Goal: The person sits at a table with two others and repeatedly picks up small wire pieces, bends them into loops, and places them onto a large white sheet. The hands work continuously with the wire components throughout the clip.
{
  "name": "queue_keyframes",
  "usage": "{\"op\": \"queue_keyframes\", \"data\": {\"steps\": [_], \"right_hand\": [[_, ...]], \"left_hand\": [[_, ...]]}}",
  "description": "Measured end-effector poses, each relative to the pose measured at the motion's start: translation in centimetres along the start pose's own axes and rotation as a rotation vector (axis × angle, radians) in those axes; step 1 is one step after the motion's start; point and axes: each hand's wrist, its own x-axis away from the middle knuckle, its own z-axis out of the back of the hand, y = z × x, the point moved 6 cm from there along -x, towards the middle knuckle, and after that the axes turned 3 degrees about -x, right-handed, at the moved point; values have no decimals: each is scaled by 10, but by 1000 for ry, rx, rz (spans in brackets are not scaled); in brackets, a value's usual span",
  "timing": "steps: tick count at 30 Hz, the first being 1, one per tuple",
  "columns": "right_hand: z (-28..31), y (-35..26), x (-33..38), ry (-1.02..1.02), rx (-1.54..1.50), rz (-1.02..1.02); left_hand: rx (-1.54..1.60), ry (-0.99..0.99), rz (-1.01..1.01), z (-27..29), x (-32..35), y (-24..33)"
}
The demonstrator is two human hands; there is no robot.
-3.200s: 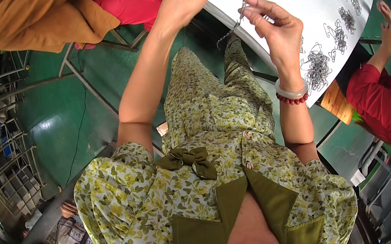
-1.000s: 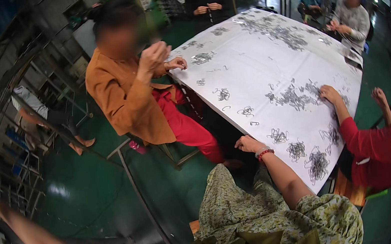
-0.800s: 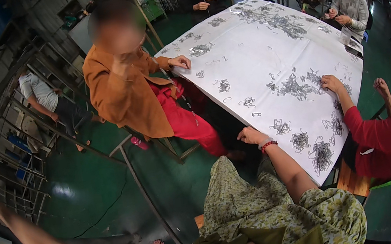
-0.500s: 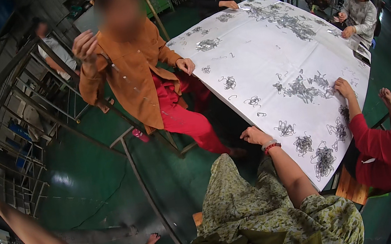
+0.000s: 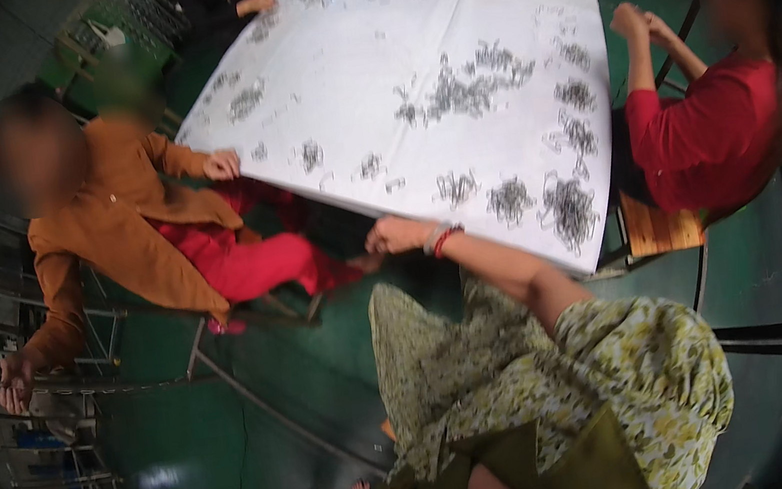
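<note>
My right hand, with a red bracelet at the wrist, rests by the near left edge of a white-covered table. Its fingers are curled closed; whether anything lies inside them is hidden. Nearest to it on the table are small heaps of bent wire hooks: one pile, a denser pile and a larger dark pile toward the near corner. My left hand is out of the picture.
A person in an orange jacket sits at the left, one hand on the table edge. A person in red sits on a wooden stool at the right. Metal frames stand at the left. More hooks cover the middle.
My view has swung, so the table sits higher and further left. My left arm has left the picture. The orange-jacketed person's raised hand has dropped; the red-clad person's hand has lifted off the table.
</note>
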Motion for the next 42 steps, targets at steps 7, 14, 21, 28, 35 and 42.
{"op": "queue_keyframes", "data": {"steps": [7,14,21,28,35,42], "right_hand": [[152,-111,40,445,10,55],[271,92,170,684,644,-584],[251,71,165,498,861,-571],[240,11,169,740,242,-723],[206,-75,212,1071,-751,-550],[175,-107,218,1065,-1195,-369]], "left_hand": [[155,122,-8,46,47,61],[700,359,32,51,145,221],[1205,-683,-264,-65,312,455],[1308,-1582,-372,-180,582,563],[1053,-1582,-639,-173,616,591],[1126,-1655,-589,-179,614,591]]}}
